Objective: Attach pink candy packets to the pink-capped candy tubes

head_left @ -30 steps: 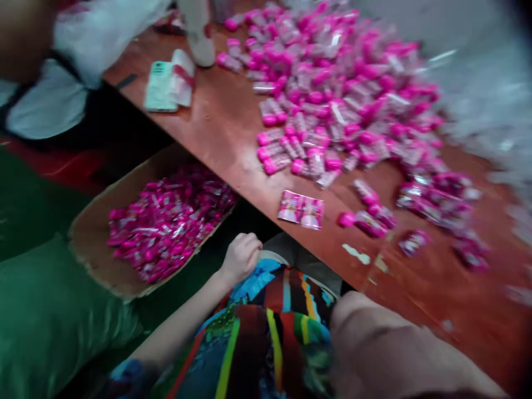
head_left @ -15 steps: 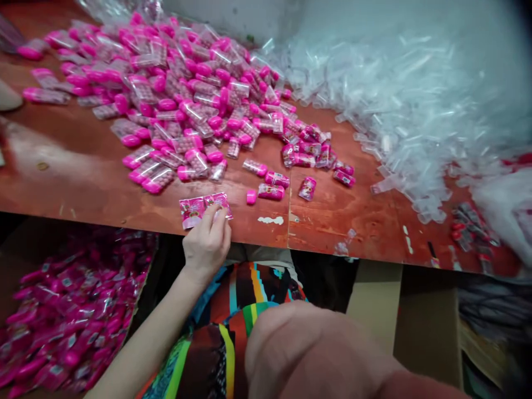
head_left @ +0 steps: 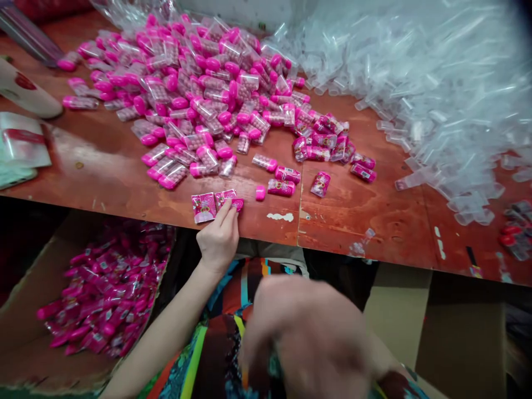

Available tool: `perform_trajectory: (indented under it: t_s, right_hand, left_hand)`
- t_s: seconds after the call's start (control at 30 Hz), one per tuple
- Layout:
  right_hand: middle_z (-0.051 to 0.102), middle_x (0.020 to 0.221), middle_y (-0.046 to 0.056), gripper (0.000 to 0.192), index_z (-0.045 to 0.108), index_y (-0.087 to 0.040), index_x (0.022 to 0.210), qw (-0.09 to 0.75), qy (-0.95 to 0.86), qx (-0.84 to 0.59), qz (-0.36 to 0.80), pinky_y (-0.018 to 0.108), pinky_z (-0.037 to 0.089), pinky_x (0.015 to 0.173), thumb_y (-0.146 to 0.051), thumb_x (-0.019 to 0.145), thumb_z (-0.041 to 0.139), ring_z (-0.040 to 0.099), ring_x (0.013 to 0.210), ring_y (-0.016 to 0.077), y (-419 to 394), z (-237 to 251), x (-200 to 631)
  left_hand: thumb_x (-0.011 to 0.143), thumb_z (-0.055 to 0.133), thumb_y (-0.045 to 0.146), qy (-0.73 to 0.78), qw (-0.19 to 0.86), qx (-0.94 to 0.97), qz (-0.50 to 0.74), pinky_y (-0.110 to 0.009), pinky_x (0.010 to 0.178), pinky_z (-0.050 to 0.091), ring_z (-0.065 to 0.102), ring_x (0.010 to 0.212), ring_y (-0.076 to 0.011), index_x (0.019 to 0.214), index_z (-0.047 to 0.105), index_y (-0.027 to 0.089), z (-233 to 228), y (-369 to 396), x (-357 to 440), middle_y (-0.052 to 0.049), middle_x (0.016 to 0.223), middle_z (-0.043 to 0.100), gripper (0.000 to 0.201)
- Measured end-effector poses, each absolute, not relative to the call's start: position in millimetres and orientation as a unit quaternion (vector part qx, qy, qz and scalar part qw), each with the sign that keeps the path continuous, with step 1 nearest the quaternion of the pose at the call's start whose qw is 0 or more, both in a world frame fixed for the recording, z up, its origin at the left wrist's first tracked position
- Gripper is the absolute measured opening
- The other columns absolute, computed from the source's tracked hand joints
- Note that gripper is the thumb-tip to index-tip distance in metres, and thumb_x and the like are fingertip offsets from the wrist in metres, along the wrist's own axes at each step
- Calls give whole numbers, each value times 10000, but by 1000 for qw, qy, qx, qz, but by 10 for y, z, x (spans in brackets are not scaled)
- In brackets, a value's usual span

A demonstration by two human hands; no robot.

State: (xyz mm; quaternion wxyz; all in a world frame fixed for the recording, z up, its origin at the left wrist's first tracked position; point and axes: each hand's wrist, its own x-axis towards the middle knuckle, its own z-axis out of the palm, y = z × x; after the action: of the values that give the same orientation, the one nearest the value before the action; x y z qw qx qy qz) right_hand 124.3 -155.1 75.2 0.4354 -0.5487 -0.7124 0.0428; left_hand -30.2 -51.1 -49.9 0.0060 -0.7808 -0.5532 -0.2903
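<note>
In the head view my left hand [head_left: 220, 235] is at the table's front edge, thumb and fingers closed on a small pink printed wrapper [head_left: 225, 195]. A second pink wrapper [head_left: 203, 208] lies flat just to its left. My right hand [head_left: 307, 332] is near the camera, over my lap, smeared by motion. Whether it holds anything cannot be seen. Beyond the left hand are a loose pink cap [head_left: 260, 193], a wrapped tube [head_left: 281, 188] and a clear tube of pink balls with a pink cap [head_left: 264, 162].
A large heap of capped tubes [head_left: 199, 100] covers the back left of the table [head_left: 357, 205]. Clear tubes [head_left: 449, 100] pile up on the right, with wrapped tubes [head_left: 328, 139] between. Below left, an open carton [head_left: 45, 266] contains many pink wrapped pieces. White packets [head_left: 25, 138] lie far left.
The view has turned left, bringing more of the carton and white packets into sight. My right hand has moved and blurred. The two wrappers under my left hand now sit at different angles.
</note>
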Motion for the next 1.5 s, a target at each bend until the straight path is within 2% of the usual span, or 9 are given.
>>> perform_trajectory:
  t_s: [0.17, 0.3, 0.43, 0.53, 0.67, 0.93, 1.17, 1.4, 1.5]
  right_hand:
    - [681, 939, 15, 227, 598, -234, 1095, 569, -388, -552, 470, 251, 567, 708, -421, 967, 603, 635, 734, 103, -910, 172, 1216]
    - [635, 940, -6, 452, 498, -248, 1149, 593, -299, -521, 537, 289, 540, 802, -414, 814, 753, 636, 851, 135, -502, -231, 1199]
    - [555, 795, -74, 421, 475, -262, 1127, 601, -329, -497, 532, 242, 483, 677, -324, 797, 730, 561, 678, 95, -396, -290, 1316]
    - [505, 736, -86, 374, 482, -260, 1153, 559, -391, -505, 529, 233, 405, 582, -330, 842, 677, 484, 597, 92, -396, -265, 1430]
    - [491, 718, -71, 288, 511, -256, 1197, 505, -474, -528, 491, 242, 373, 568, -350, 932, 574, 463, 583, 104, -401, -294, 1510]
    - [731, 899, 56, 236, 654, -236, 1141, 232, -617, -714, 237, 329, 464, 733, -288, 988, 481, 684, 810, 226, -580, -250, 1555]
    - [632, 848, -6, 333, 543, -238, 1236, 483, -498, -618, 369, 271, 483, 651, -393, 944, 579, 591, 698, 141, -489, -423, 1377]
    - [622, 959, 59, 183, 671, -247, 1076, 323, -573, -713, 241, 330, 443, 723, -345, 932, 618, 585, 809, 201, -632, -262, 1513]
    - [605, 1088, 74, 266, 650, -253, 1140, 410, -549, -676, 272, 326, 467, 728, -418, 931, 635, 572, 820, 183, -639, -180, 1425]
  left_hand:
    - [924, 659, 188, -465, 0, -779, -421, -330, 789, 580, 757, 998, -270, 1237, 749, 224, -329, -505, -313, -160, 1377, 661, 327]
    - [901, 676, 174, -426, -57, -790, -438, -328, 771, 578, 749, 1012, -270, 1189, 762, 233, -285, -479, -221, -175, 1399, 645, 307]
    - [858, 740, 304, -498, -207, -708, -456, -327, 778, 568, 715, 1029, -261, 1184, 736, 183, -198, -430, -146, -185, 1351, 663, 348]
    - [836, 735, 394, -558, -428, -572, -423, -250, 531, 475, 640, 654, -153, 1074, 740, 153, -129, -354, -144, -102, 944, 735, 338]
    - [735, 787, 446, -519, -686, -389, -330, -214, 360, 172, 254, 352, -48, 769, 694, 149, -119, -251, -148, 85, 458, 385, 313]
    - [625, 866, 340, -543, -680, -285, -402, -188, 350, 155, 231, 332, -22, 652, 615, 154, -182, -210, -212, 110, 401, 335, 314]
    - [591, 911, 324, -520, -712, -252, -400, -176, 337, 187, 277, 332, -12, 637, 599, 143, -174, -217, -167, 98, 447, 384, 364]
    - [609, 917, 294, -531, -696, -213, -434, -174, 345, 184, 276, 339, -4, 649, 595, 138, -127, -191, -273, 102, 468, 394, 359]
    - [599, 930, 331, -499, -733, -201, -417, -170, 347, 188, 281, 346, 4, 680, 607, 132, -70, -222, -220, 99, 505, 425, 388]
